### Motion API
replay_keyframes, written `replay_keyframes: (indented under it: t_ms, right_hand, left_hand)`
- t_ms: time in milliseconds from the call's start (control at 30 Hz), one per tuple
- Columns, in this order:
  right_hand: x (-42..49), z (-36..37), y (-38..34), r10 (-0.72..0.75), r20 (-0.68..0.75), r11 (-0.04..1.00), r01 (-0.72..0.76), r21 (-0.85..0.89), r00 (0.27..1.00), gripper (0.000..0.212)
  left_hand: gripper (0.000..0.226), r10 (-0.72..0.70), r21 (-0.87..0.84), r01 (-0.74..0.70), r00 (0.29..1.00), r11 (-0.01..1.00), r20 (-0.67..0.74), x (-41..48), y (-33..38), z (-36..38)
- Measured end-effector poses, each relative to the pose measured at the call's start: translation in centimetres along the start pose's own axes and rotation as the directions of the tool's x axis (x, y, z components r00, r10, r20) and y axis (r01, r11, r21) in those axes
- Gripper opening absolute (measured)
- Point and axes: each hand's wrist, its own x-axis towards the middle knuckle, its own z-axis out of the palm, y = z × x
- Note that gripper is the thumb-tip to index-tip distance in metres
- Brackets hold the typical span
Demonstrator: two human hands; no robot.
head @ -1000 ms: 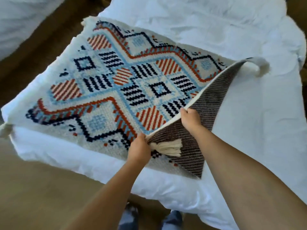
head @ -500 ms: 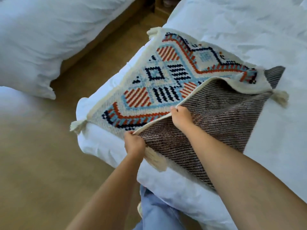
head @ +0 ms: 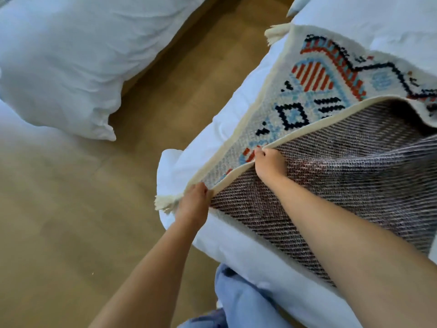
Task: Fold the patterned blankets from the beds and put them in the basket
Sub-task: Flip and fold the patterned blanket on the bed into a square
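On the white bed (head: 227, 129) at the right, one patterned blanket (head: 314, 91) is seen, laid over the bedding and folded over itself. Its upper face is a nubby weave in cream, with diamonds and stripes in red, pale blue and navy; the turned-over underside (head: 354, 176) shows as a dark, ribbed diagonal weave. Two cream tassels are counted: one (head: 275, 34) at the far corner, one (head: 165, 203) at the near corner, hanging off the bed's edge.

Two bare hands are in play. The left hand (head: 192, 204) is closed around the near corner, right beside the near tassel, its fingers wrapped onto the cream border. The right hand (head: 269, 163) is pinched on the folded edge further along, fingers (head: 259, 152) curled tight over the border, with the dark underside beneath the palm. The edge between the two hands is held in a straight line.

One plump white pillow (head: 61, 74) is seen on a second bed at the upper left, soft and creased. A tan floor (head: 71, 221) runs between the beds. Light blue fabric (head: 241, 301) is visible at the bottom edge. No basket is in view.
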Motion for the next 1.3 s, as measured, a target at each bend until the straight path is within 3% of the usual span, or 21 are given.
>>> replay_keyframes:
  t_ms: [167, 367, 567, 733, 867, 1000, 1167, 1300]
  right_hand:
    - [0.9, 3.2, -3.3, -0.007, 0.045, 0.998, 0.01, -0.054, 0.999, 0.045]
    - [0.7, 6.7, -5.6, 0.093, 0.033, 0.995, -0.092, -0.042, 0.995, 0.041]
    - [0.3, 8.9, -7.4, 0.214, -0.046, 0.975, -0.216, -0.047, 0.976, 0.037]
    - [0.2, 9.1, -7.8, 0.268, -0.034, 0.963, -0.268, -0.004, 0.963, 0.035]
    - [0.8, 8.4, -8.1, 0.352, -0.001, 0.936, -0.351, 0.028, 0.936, 0.036]
    - [1.8, 6.3, -7.7, 0.411, -0.071, 0.911, -0.406, 0.065, 0.909, 0.043]
    - [6.2, 0.4, -6.2, 0.443, -0.207, 0.885, -0.39, 0.254, 0.872, 0.044]
    - [9.0, -4.2, -4.3, 0.48, -0.248, 0.845, -0.367, 0.389, 0.842, 0.04]
  left_hand:
    - [0.026, 0.036, 0.024, -0.038, 0.997, 0.999, 0.075, 2.7, -3.7, -1.3]
    - [0.023, 0.087, -0.003, -0.088, 0.973, 0.996, 0.213, 5.0, -6.9, -2.1]
    - [0.018, 0.232, -0.003, -0.244, 0.918, 0.97, 0.321, 7.4, -9.6, -3.3]
    - [0.013, 0.346, 0.134, -0.456, 0.807, 0.88, 0.479, 9.3, -9.6, -4.3]
    - [0.023, 0.339, 0.141, -0.478, 0.773, 0.867, 0.536, 11.5, -7.1, -5.4]
    - [0.023, 0.367, 0.167, -0.552, 0.72, 0.817, 0.588, 14.6, -2.3, -6.7]
    - [0.024, 0.465, 0.199, -0.621, 0.728, 0.758, 0.504, 18.8, 8.5, -6.9]
    - [0.018, 0.569, 0.21, -0.704, 0.685, 0.679, 0.456, 20.8, 18.0, -6.0]
